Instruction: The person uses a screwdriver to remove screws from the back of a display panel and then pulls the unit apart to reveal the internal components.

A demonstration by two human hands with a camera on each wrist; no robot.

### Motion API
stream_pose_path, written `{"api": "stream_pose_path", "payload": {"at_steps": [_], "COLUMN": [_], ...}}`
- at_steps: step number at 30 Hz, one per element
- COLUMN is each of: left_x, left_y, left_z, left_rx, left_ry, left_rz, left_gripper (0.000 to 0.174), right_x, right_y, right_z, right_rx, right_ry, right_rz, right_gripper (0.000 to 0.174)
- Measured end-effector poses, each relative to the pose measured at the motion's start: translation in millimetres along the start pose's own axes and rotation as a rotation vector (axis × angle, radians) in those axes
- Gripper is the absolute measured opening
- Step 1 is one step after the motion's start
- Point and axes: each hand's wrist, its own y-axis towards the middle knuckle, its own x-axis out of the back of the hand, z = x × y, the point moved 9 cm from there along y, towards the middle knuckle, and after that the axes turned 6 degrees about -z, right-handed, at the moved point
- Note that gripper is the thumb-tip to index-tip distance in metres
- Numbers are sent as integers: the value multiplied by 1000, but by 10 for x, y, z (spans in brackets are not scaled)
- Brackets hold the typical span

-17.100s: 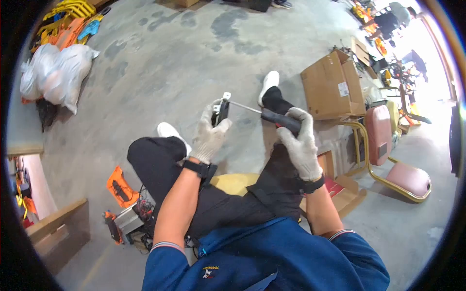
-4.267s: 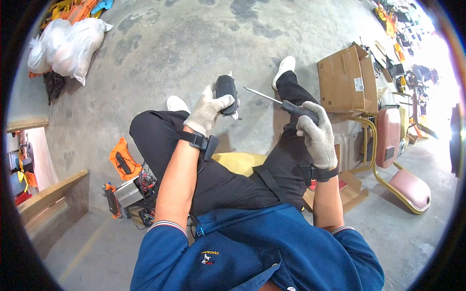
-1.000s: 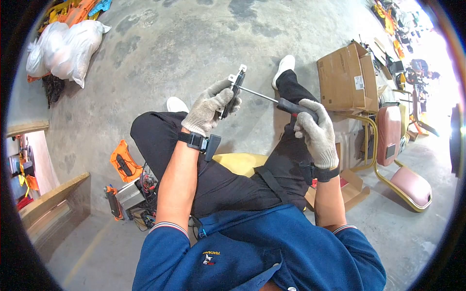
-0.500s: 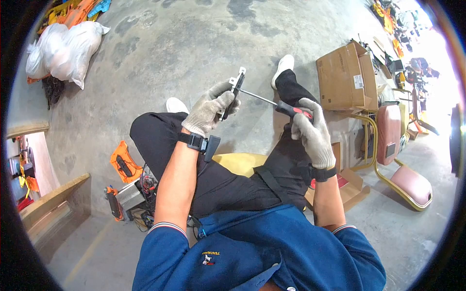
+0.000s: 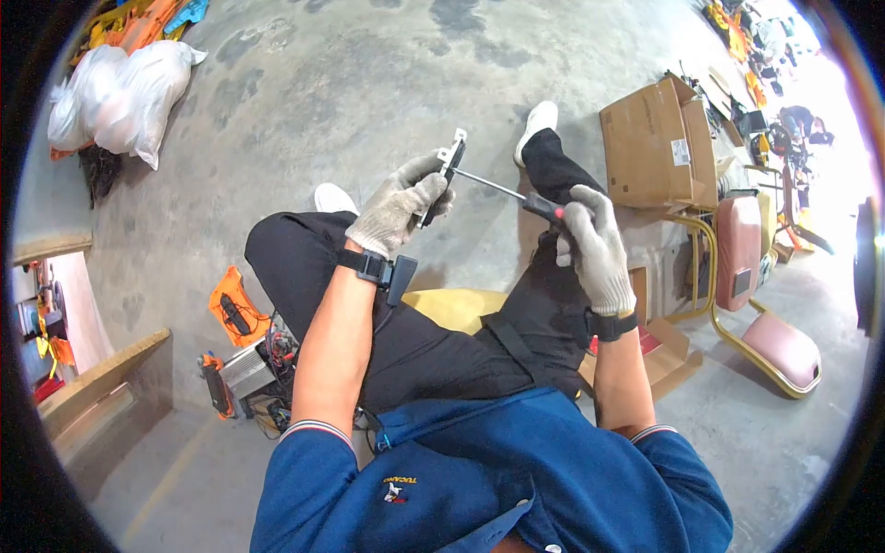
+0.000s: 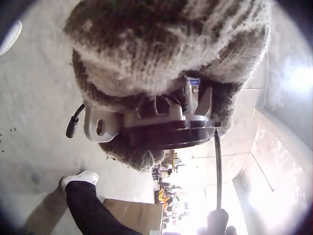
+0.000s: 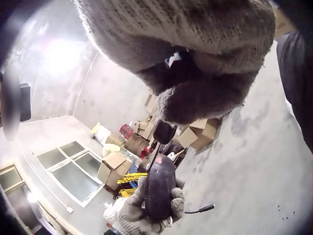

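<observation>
My gloved left hand (image 5: 398,208) grips a black oval part (image 5: 452,168) by its sides, edge-on in the head view. White plastic with mounting tabs backs it, one holed tab (image 6: 100,125) showing in the left wrist view. A short cable with a plug (image 6: 72,127) hangs from it. In my gloved right hand (image 5: 597,251) is a screwdriver (image 5: 540,206) with a black and red handle, held between thumb and fingers. Its shaft (image 6: 218,169) reaches across to the part, the tip right at the edge near one end. The smooth black face (image 7: 161,188) shows in the right wrist view.
A large cardboard box (image 5: 648,146) stands ahead on the right, beside a fallen pink-padded chair (image 5: 779,352). An orange piece (image 5: 238,304) and electronics (image 5: 253,369) lie left of the seat. White bags (image 5: 124,101) sit at the far left.
Since 4.3 s ago the part has turned from face-up to edge-on, and the screwdriver tip has come to its edge. Over the last second the handle has rotated as my right fingers shifted on it.
</observation>
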Motion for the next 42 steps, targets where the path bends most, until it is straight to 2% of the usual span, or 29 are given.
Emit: {"api": "stream_pose_path", "payload": {"at_steps": [2, 4, 6, 7, 9, 10, 12, 13, 17, 19, 20, 22, 26, 28, 29, 30, 33, 34, 36, 40, 42], "left_x": [-26, -13, 14, 17, 12, 14, 23, 24, -2, 25, 33, 23, 2, 5, 5, 4, 2, -2, -14, -32, -13], "left_y": [6, 19, 15, 22, 32, 35, 42, 40, 2, 29, 44, 39, 20, 21, 25, 30, 20, 20, 10, 22, 9], "left_z": [2, 7, 22, 22, 37, 49, 54, 48, 6, 49, 73, 49, 26, 33, 29, 24, 35, 26, 15, 4, 32], "left_rx": [0, 1, 6, 6, 8, 15, 20, 8, 7, 11, 14, 6, 2, -4, -12, -14, -4, -6, -6, -2, 12], "left_ry": [-15, -16, -15, -18, -22, -15, -8, -13, -5, -7, -10, -11, -10, -3, 3, 2, -5, 6, 17, 16, 17], "left_rz": [21, 6, -11, -3, 8, 7, 4, 0, -31, -17, -7, -10, -31, -24, -19, -20, -28, -28, -27, -22, -18], "left_gripper": [55, 55, 55, 55, 55, 55, 55, 55, 54, 54, 54, 53, 52, 51, 51, 51, 50, 50, 50, 50, 51], "right_x": [-6, -15, -6, 4, 9, 1, -8, 8, 13, 25, 21, 29, 47, 28, 42, 24, 57, 69, 22, -28, 13], "right_y": [26, 0, -5, 8, 29, 23, 7, -20, 18, 70, 60, 25, 51, 73, 87, 83, 90, 90, 59, 44, 15], "right_z": [-131, -102, -26, -3, -108, -103, -92, -8, -23, -184, -186, -103, -72, -263, -328, -389, -177, -116, -210, -313, -190], "right_rx": [-124, -59, 95, 95, -123, -123, -111, -50, 37, -181, -178, -35, 88, -231, -235, -234, 158, 158, -169, -223, -8], "right_ry": [89, 66, -25, -24, 21, 20, 36, -95, -8, 96, 96, -61, -34, 69, 102, 102, -92, -92, 54, 154, 43], "right_rz": [15, -12, 9, 8, 18, 17, -1, 8, 10, 34, 34, 2, -28, 91, 99, 101, -20, -21, 63, 53, -25], "right_gripper": [58, 58, 60, 60, 62, 62, 59, 59, 60, 61, 61, 53, 50, 52, 52, 52, 49, 49, 59, 59, 54]}}
